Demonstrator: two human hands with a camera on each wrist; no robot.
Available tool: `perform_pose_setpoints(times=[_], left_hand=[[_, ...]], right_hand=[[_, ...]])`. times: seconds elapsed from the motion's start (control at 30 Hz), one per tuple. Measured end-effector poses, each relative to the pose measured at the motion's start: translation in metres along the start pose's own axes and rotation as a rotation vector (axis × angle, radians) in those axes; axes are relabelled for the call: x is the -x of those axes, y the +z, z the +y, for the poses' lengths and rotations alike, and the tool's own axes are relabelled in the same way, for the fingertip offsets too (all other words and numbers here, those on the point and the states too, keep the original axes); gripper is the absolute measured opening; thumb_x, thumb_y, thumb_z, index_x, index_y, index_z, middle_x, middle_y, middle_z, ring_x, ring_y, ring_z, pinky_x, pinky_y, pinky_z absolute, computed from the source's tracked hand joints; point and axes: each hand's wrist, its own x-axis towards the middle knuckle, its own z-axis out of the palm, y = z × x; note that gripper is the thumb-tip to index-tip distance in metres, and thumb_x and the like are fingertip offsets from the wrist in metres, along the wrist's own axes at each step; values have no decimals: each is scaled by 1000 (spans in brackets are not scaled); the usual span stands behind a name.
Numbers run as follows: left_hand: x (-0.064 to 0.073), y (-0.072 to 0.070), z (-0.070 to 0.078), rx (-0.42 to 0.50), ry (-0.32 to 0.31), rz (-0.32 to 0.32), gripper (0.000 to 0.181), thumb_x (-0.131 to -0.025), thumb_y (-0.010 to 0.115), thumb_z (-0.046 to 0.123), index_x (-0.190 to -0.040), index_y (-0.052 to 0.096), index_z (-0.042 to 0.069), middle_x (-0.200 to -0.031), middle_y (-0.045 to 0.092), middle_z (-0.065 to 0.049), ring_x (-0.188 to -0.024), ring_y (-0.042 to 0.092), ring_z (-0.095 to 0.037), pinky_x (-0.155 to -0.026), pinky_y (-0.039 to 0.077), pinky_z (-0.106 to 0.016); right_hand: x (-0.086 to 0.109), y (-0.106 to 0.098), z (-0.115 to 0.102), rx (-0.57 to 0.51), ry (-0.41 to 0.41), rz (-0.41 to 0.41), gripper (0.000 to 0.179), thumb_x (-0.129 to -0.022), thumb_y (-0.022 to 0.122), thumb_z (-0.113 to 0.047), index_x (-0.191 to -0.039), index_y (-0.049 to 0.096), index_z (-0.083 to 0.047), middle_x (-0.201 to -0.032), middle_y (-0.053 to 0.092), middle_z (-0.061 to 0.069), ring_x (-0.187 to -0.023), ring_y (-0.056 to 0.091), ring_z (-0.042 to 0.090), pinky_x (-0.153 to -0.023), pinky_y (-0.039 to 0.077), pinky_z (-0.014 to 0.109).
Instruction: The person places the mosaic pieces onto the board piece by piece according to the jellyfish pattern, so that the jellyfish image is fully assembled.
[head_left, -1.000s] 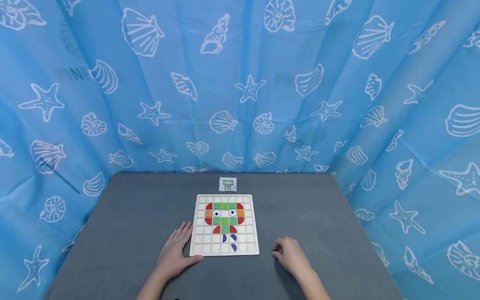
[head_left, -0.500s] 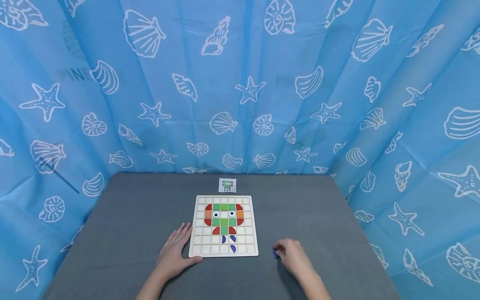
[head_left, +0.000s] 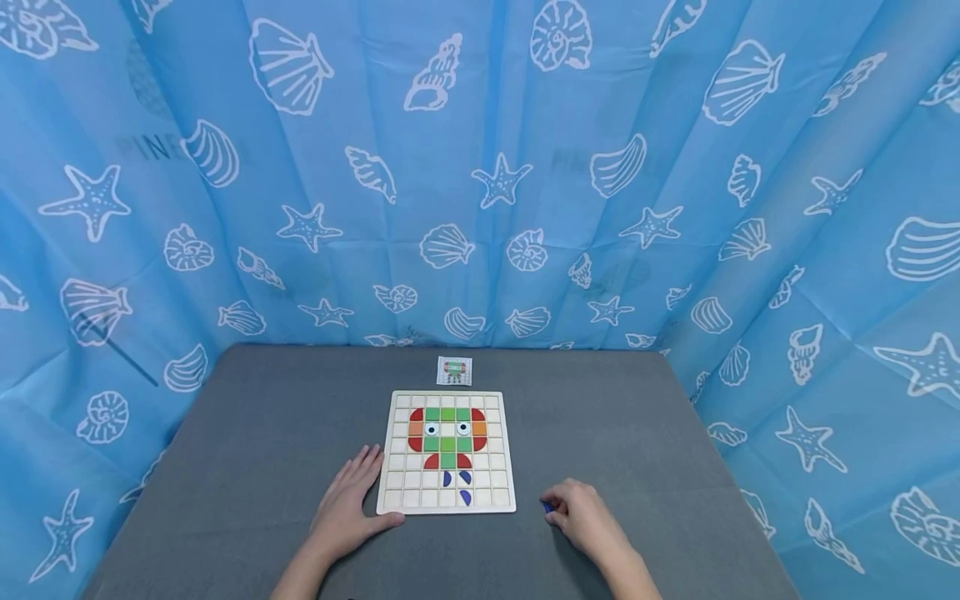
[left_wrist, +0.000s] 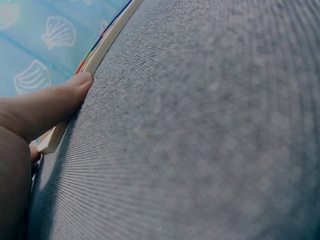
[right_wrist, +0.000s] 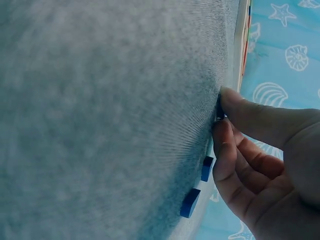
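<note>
A square wooden grid board [head_left: 493, 497] lies on the table, bearing red, orange and green pieces, two eye pieces and three dark blue half-round pieces [head_left: 466, 497]. My left hand [head_left: 347, 508] rests at its near left corner, fingers spread straight along the left side and thumb on the front edge. In the left wrist view the thumb [left_wrist: 55, 102] touches the board's rim. To the right of the board, my right hand [head_left: 588, 518] pinches a small blue piece [head_left: 547, 506] between thumb and fingers. Fingers partly hide this piece.
Two more blue pieces, one nearer [right_wrist: 190, 203] and one farther [right_wrist: 206, 169], lie on the cloth by my right hand. Behind the board is a small picture card [head_left: 454, 371]. A blue shell-print curtain [head_left: 480, 208] hangs beyond the grey table [head_left: 300, 400].
The blue piece at my right fingertips has come into clearer view and turned. My right hand has shifted only slightly. The left hand stays at the board's corner.
</note>
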Motion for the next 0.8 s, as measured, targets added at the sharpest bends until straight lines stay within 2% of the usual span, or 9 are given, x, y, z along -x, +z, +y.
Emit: perform_pose_setpoints(times=[0.17, 0.53, 0.67, 0.8], left_hand=[[1, 0, 0, 2, -4, -5, 115, -71, 70, 79, -156, 38, 8, -164, 34, -9, -154, 24, -31, -124, 20, -52], [1, 1, -1, 0, -13, 2, 115, -71, 69, 80, -157, 38, 9, -164, 33, -7, -154, 24, -30, -124, 20, -52], [0, 1, -1, 3, -6, 6, 115, -71, 70, 80, -156, 38, 9, -164, 33, -7, -155, 24, -30, -124, 20, -51], [0, 0, -1, 3, -7, -14, 115, -72, 69, 80, -157, 37, 10, -165, 32, -8, -155, 23, -30, -124, 20, -52]], right_hand=[[0, 1, 0, -13, -32, 6, 16, -78, 84, -7, -93, 77, -7, -81, 63, -3, -66, 54, 1, -56, 48, 22], [-11, 3, -20, -31, -158, 127, 18, -79, 85, -12, -95, 79, -8, -84, 68, -3, -68, 50, -2, -59, 46, 21], [-17, 4, -34, -38, -164, 150, 19, -80, 84, -12, -97, 79, -7, -83, 68, -1, -67, 50, -1, -58, 46, 22], [-23, 8, -49, -42, -151, 140, 21, -82, 83, -14, -102, 78, -7, -82, 66, -3, -67, 48, -1, -57, 44, 20]])
